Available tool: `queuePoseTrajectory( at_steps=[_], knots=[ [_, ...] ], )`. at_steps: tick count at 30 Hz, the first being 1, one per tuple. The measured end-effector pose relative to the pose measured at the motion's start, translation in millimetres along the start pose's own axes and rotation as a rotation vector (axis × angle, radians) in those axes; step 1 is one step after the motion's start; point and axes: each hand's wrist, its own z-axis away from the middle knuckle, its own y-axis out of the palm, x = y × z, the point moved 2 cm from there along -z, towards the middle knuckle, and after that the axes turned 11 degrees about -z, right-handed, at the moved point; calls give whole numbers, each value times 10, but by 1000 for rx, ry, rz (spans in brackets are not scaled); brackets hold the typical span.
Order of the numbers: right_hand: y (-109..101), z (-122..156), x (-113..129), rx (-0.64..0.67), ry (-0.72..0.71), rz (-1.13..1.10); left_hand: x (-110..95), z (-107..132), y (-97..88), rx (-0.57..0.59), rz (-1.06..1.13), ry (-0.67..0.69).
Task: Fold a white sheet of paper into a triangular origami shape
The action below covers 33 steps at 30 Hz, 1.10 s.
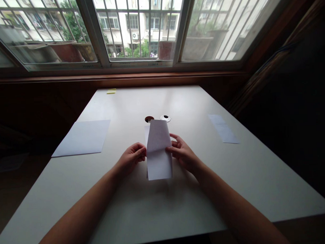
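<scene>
A folded sheet of white paper is held up above the middle of the table, its long side running away from me. Part of a second layer shows along its left side. My left hand is closed at the left edge, thumb and finger pinched on the paper. On the opposite edge my right hand grips the sheet, thumb on the near face and the other fingers partly behind it. What lies behind the paper is hidden.
On the white table, white sheets lie at the left and a narrow strip of folded paper at the right. Yellow sticky notes sit at the far left corner. Two round holes are beyond my hands, before the window.
</scene>
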Motion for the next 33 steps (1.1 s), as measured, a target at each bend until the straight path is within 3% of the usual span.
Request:
queuePoseTrajectory(
  at_steps=[18, 28, 33],
  knots=[
    [28, 14, -22, 77, 16, 27, -11, -2, -6, 57, 20, -50],
    [134, 69, -39, 176, 67, 85, 27, -21, 34, -64, -83, -3],
    [155, 77, -54, 140, 51, 70, 16, 12, 63, 32, -239, -33]
  ],
)
